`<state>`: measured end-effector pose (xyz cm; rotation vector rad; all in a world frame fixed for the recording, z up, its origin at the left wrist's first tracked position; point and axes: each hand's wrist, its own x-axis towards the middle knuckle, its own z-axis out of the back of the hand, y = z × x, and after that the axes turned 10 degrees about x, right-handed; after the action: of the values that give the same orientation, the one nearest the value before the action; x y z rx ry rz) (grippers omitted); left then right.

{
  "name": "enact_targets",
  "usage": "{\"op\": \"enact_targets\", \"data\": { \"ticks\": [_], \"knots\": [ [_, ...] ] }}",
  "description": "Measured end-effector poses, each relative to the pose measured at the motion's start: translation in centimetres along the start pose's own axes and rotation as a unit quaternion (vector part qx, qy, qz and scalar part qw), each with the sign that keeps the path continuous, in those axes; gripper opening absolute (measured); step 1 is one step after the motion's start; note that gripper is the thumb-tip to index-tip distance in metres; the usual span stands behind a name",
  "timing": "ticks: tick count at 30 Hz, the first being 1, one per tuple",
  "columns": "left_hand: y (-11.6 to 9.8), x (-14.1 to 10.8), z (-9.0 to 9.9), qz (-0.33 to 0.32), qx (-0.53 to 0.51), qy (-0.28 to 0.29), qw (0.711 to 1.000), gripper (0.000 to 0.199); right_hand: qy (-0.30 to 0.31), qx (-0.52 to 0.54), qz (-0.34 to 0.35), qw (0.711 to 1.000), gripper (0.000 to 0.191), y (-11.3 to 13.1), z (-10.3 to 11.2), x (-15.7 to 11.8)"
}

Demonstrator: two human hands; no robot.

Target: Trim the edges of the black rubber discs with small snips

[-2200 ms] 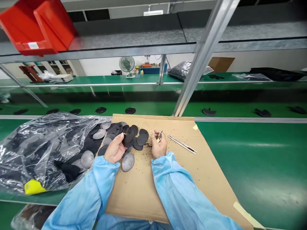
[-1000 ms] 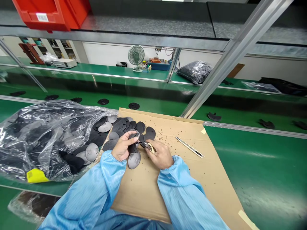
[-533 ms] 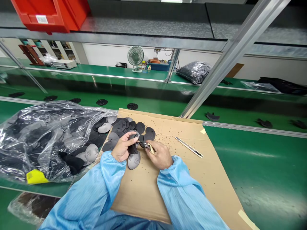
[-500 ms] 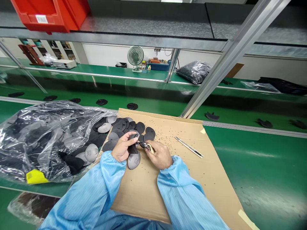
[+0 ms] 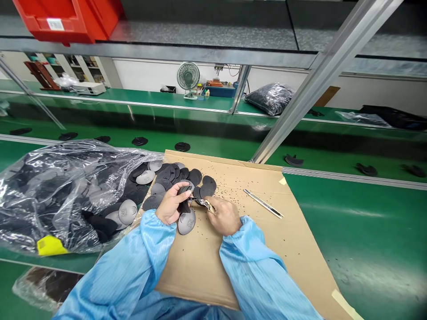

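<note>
Between the thumb and fingers of my left hand [image 5: 171,203] is a dark, curved flat pad [image 5: 183,205]. My right hand [image 5: 225,215] is closed round the pale handles of small metal nippers [image 5: 204,202], whose jaws meet the edge of that pad. Part of the nippers is hidden by my fingers. Just below my left hand a grey oval pad [image 5: 187,222] with printed markings lies on the cardboard sheet [image 5: 207,271]. Behind my hands is a loose heap of black and grey pads [image 5: 170,173]. Small dark specks are scattered on the cardboard.
A slim utility knife [image 5: 263,204] lies on the cardboard, to the right. A clear plastic bag [image 5: 66,191] full of pads covers the left side. Beyond the cardboard, dark pads [image 5: 182,146] lie spaced along a green belt. A metal post [image 5: 327,84] slants up at right.
The pads on the green belt have shifted slightly left. My hands, the held pad and the nippers stay in nearly the same place.
</note>
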<state>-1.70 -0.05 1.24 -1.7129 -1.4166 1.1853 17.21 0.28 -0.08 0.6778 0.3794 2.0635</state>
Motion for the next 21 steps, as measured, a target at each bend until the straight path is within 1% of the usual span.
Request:
{"op": "enact_targets", "data": {
  "ticks": [3,7,11,14,16,18,21],
  "knots": [
    [-0.1,0.1,-0.2,-0.007,0.001,-0.003,1.0,0.049,-0.012,0.034,-0.011,0.999,0.032,0.3,0.0,0.0],
    [-0.3,-0.1,-0.5,-0.008,-0.017,-0.009,1.0,0.05,-0.033,0.109,-0.025,0.993,0.027,1.0,0.1,0.1],
    [-0.3,-0.2,-0.6,-0.012,-0.024,-0.002,1.0,0.05,-0.017,0.199,-0.041,0.979,0.029,1.2,-0.1,0.1],
    [-0.2,-0.3,-0.4,-0.02,-0.026,0.003,0.999,0.049,0.004,0.276,-0.059,0.959,0.032,1.0,-0.3,0.1],
    [-0.2,-0.2,-0.3,-0.025,-0.026,0.004,0.999,0.049,0.011,0.312,-0.071,0.947,0.029,0.8,-0.3,0.0],
    [-0.2,-0.2,-0.3,-0.028,-0.027,0.004,0.999,0.049,0.009,0.321,-0.08,0.943,0.026,0.8,-0.1,0.1],
    [-0.3,-0.2,-0.3,-0.03,-0.025,0.001,0.999,0.05,-0.004,0.283,-0.068,0.957,0.025,0.8,0.2,0.1]
  ]
}}
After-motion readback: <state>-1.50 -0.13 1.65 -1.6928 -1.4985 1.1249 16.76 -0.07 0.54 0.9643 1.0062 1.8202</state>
